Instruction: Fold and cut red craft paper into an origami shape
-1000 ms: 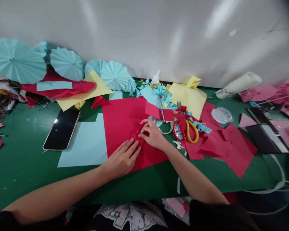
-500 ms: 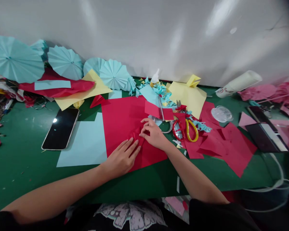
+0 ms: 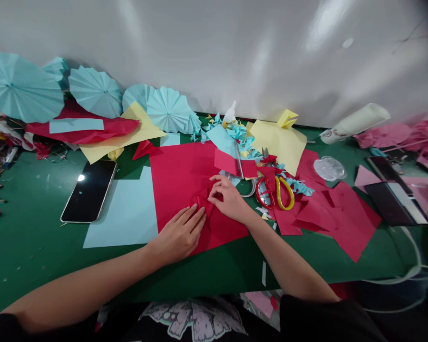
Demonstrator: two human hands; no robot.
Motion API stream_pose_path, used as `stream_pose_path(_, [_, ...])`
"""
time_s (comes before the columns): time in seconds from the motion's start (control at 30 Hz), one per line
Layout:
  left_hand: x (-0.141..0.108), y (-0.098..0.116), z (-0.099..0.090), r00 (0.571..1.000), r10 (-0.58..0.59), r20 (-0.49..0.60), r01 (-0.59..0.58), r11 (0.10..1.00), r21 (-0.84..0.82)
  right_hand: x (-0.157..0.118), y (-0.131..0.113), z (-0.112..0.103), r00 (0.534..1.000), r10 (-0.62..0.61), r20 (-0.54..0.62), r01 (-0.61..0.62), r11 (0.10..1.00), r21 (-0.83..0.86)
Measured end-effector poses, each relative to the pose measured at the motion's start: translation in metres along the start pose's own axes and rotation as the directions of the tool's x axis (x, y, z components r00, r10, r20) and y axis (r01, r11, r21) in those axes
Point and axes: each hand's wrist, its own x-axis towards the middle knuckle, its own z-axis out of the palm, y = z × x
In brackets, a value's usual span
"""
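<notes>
A large red sheet lies flat on the green table. On it is a small folded red paper piece, between my two hands. My left hand lies flat with its fingers spread, fingertips touching the folded piece's left side. Thumb and forefinger of my right hand pinch the piece's right edge. Pale blue paper sits left of the red sheet. Red-handled scissors and yellow-handled scissors are right of my right hand.
A phone lies at the left. Pleated blue paper rosettes line the wall. Blue scraps, a glue bottle and yellow paper are behind. Red sheets, a clear lid and a dark wallet sit right.
My left fingertips have drawn slightly back toward the left on the folded red piece. My right hand keeps nearly the same place.
</notes>
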Motion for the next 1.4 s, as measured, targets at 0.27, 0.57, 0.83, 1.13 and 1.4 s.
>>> stream_pose_path(0.27, [0.001,0.000,-0.001,0.997,-0.048,0.062,0.048,0.999,0.012,0.000,-0.003,0.000,1.000,0.004,-0.011,-0.005,1.000,-0.010])
stream_pose_path(0.57, [-0.005,0.002,-0.002,0.994,-0.108,0.029,0.107,0.994,0.008,0.000,-0.003,0.007,0.994,0.100,-0.032,-0.100,0.995,0.005])
stream_pose_path(0.83, [-0.004,-0.002,-0.001,0.995,-0.090,0.047,0.091,0.995,-0.030,0.007,0.000,0.014,0.976,0.150,-0.156,-0.154,0.988,-0.011])
stream_pose_path(1.13, [-0.003,-0.003,-0.001,0.995,-0.082,0.061,0.085,0.995,-0.047,0.016,0.003,0.017,0.939,0.229,-0.256,-0.238,0.971,-0.004])
stream_pose_path(1.4, [-0.003,-0.007,-0.004,0.995,-0.075,0.073,0.080,0.994,-0.072,0.018,0.002,0.013,0.946,0.219,-0.238,-0.220,0.975,0.022])
